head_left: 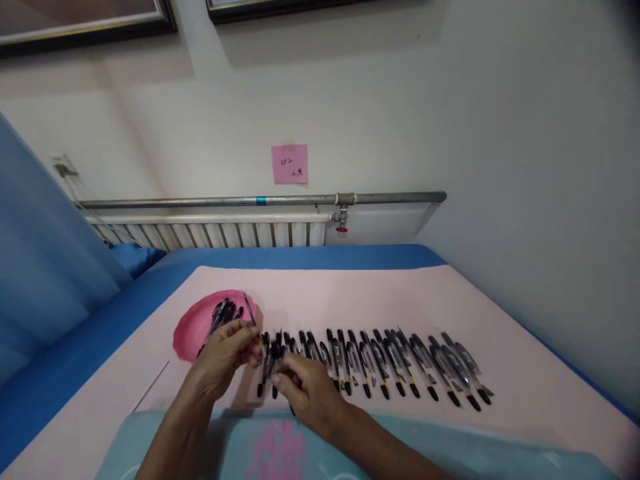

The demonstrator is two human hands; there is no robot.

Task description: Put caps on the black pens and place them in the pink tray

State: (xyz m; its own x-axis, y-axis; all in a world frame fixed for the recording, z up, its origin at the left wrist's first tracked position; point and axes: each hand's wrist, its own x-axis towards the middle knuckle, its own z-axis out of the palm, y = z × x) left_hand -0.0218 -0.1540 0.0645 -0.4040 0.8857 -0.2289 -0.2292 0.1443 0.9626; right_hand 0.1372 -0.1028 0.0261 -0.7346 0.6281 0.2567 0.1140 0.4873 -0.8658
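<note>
My left hand [226,360] is closed in a pinch on a thin pen refill [249,309] that sticks up over the pink plate [193,331]. My right hand [306,387] is closed on a black pen [277,353] at the left end of the row. A long row of black pens [400,363] lies side by side on the pink sheet [350,293], running to the right. The pink plate holds several more black pens [223,312].
The pink sheet covers a blue table [75,353] by a white wall with a radiator [210,233] and a metal pipe [260,199]. A pink note [289,163] hangs on the wall. A thin stick [150,387] lies at left. Light blue cloth [280,447] lies nearest me.
</note>
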